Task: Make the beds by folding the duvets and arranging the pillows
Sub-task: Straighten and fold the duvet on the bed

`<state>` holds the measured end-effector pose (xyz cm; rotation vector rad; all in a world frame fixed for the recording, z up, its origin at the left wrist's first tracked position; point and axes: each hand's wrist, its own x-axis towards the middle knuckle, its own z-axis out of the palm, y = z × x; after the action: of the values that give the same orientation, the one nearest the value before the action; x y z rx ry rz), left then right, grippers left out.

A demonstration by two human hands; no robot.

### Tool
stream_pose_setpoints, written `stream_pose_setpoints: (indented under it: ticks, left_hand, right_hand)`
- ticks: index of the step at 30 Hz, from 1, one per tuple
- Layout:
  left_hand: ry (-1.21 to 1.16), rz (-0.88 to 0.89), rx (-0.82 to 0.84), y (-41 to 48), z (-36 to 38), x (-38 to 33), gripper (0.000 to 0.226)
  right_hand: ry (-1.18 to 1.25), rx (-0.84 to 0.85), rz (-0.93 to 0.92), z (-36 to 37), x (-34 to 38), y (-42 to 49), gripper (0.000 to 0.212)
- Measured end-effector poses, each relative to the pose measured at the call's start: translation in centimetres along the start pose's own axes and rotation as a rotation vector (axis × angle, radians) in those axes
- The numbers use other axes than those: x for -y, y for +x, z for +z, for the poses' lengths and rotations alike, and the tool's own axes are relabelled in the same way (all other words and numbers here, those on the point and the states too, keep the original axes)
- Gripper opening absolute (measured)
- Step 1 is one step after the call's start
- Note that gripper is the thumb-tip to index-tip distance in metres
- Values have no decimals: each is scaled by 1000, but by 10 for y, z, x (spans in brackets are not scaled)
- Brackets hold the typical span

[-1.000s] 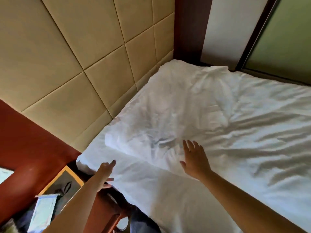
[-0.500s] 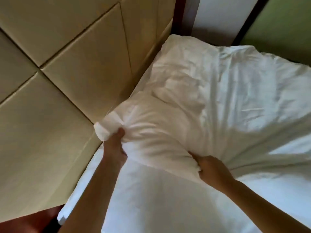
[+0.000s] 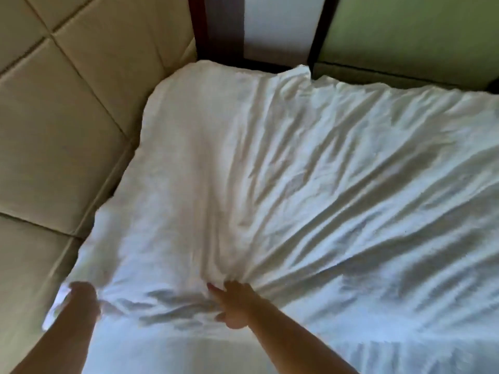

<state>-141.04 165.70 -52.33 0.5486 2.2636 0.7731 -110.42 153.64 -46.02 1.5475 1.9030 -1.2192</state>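
A white, creased duvet point(image 3: 297, 171) covers the bed from the headboard side across to the right. Its near edge is bunched where both hands hold it. My left hand point(image 3: 83, 298) grips the duvet's near-left corner beside the headboard; the hand is blurred. My right hand point(image 3: 235, 300) grips a gathered fold of the same edge at lower centre, with creases fanning out from it. Below the hands lies the flat white sheet point(image 3: 167, 352). No pillow shows.
A beige padded headboard point(image 3: 67, 130) runs along the left, close against the bed. A dark wooden post point(image 3: 216, 28), a white panel and a green panel point(image 3: 410, 31) stand behind the bed's far edge.
The hands went from resting open on the bed to grasping the duvet's edge. Since half a second ago the lifted edge has been drawn nearer and lower, and the duvet lies flatter.
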Motion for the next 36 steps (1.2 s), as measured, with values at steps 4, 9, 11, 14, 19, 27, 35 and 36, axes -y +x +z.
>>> stream_pose_setpoints:
  ticks: [4, 9, 11, 14, 19, 27, 35, 36]
  left_hand:
    - [294, 387, 27, -174, 75, -29, 59]
    - [655, 1160, 507, -422, 209, 34, 55]
    - [756, 1373, 663, -518, 260, 77, 62]
    - [949, 1619, 797, -648, 333, 136, 90]
    - [1209, 1726, 635, -783, 426, 191, 118]
    - [938, 1888, 367, -775, 497, 152, 49]
    - [812, 1859, 369, -790, 397, 101, 27]
    - [887, 1830, 360, -766, 382, 111, 33]
  right_hand:
    - [120, -424, 44, 23, -119, -89, 59]
    - [27, -655, 508, 118, -361, -235, 84]
    - [58, -601, 670, 164, -456, -293, 96]
    - [59, -511, 821, 207, -565, -379, 100]
    - [-24, -561, 1037, 254, -703, -464, 107]
    - [-157, -680, 1091, 210, -857, -449, 59]
    - [-219, -789, 1023, 115, -773, -586, 28]
    - [-249, -768, 1012, 118, -749, -599, 27]
